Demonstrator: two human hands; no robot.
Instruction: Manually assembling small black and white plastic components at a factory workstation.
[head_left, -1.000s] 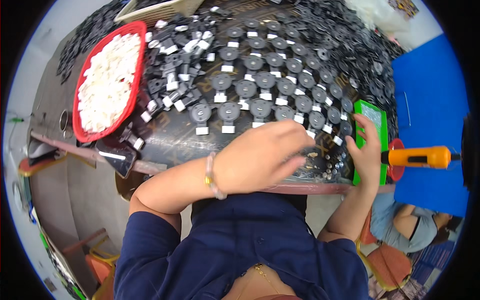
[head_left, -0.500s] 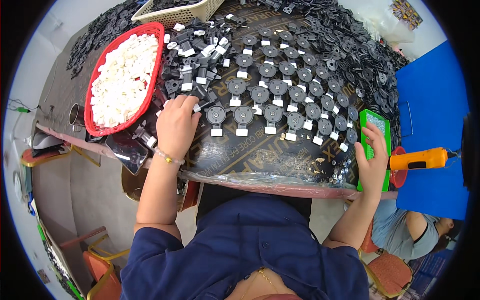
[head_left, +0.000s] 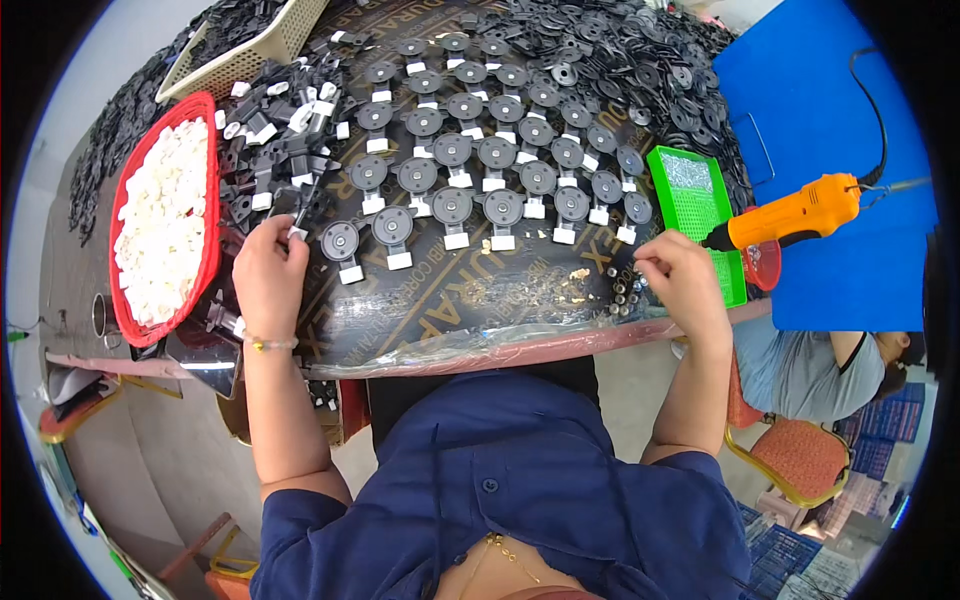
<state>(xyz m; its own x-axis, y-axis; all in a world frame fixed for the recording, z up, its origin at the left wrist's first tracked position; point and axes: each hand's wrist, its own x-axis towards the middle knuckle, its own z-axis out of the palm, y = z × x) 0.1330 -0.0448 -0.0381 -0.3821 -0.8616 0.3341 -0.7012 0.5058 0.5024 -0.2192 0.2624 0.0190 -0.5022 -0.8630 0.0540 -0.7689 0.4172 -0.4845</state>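
My left hand (head_left: 268, 285) is closed at the edge of a heap of black plastic parts with white ends (head_left: 290, 150). Between its thumb and fingertips shows the white end of one such part (head_left: 297, 232). Rows of black wheel-and-bracket assemblies (head_left: 453, 205), each with a round disc and a white foot, lie between my hands. My right hand (head_left: 688, 285) has its thumb and fingertips pinched together beside small shiny metal pieces (head_left: 622, 290); anything in the pinch is too small to make out. Next to it is a green tray (head_left: 735, 280) holding small silvery pieces.
A red basket (head_left: 212, 190) of white pieces stands at left, a cream basket (head_left: 262, 52) behind it. Black discs (head_left: 600, 50) pile up at the back right. An orange electric screwdriver (head_left: 795, 215) hangs over a red bowl (head_left: 765, 265). A blue panel (head_left: 830, 120) and another person (head_left: 810, 375) are at right.
My right hand has come off the green tray to the loose metal pieces, its fingers going from spread to pinched. My left hand stays by the heap. The whole view has shifted and turned.
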